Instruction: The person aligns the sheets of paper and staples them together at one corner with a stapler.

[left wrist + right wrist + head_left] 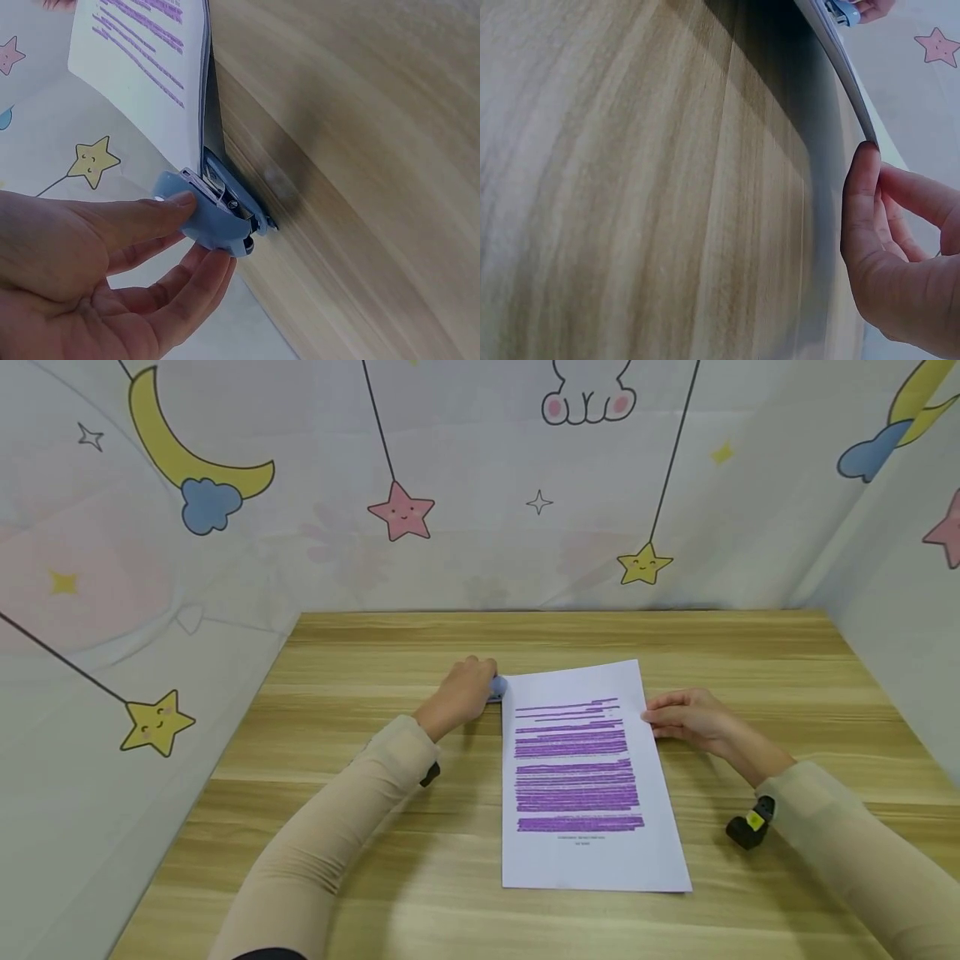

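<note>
A small blue stapler (217, 217) sits at the far left corner of a stack of white paper sheets (573, 860). My left hand (465, 689) grips the stapler between thumb and fingers; in the left wrist view the paper's corner lies between its upper and lower parts. Purple marker strokes cover most of the printed lines on the top sheet. My right hand (690, 718) pinches the stack's right edge between thumb and fingers. In the right wrist view that edge is raised off the table, and the right fingertips (868, 154) press its underside.
The wood-grain table (337, 860) extends on both sides of the paper. Behind it hangs a pale cloth (480, 568) printed with stars, moons and clouds. A black wrist camera (748, 828) sits at my right cuff.
</note>
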Available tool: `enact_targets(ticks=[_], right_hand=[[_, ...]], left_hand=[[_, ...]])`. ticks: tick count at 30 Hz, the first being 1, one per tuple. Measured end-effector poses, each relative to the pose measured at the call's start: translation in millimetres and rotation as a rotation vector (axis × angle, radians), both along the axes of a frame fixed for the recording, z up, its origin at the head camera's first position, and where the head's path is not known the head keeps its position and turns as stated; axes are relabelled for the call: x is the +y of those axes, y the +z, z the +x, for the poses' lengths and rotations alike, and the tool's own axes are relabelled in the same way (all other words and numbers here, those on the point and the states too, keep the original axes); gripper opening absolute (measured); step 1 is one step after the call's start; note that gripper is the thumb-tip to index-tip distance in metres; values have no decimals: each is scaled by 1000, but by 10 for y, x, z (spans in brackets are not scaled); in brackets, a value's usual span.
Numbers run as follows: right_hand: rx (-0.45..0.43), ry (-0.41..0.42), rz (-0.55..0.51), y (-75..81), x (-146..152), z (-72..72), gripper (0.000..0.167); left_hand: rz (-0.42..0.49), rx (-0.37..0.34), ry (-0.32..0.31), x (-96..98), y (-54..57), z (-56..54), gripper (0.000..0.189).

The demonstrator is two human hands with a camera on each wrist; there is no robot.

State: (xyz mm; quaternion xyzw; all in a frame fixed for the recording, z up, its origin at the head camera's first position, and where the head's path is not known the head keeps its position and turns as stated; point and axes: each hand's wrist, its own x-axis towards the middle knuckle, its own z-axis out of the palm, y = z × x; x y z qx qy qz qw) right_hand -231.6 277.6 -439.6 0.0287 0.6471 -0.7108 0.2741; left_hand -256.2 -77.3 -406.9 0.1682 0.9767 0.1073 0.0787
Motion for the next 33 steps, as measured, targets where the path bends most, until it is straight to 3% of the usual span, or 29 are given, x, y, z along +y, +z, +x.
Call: enact_targets(ticks=[25,33], right_hand=[[10,7,24,-19,31,14,18],[-6,5,51,-41,28,-2,15]], left_hand=[[-4,59,-5,33,-46,-66,20],[2,21,-16,29,-11,-69,27]])
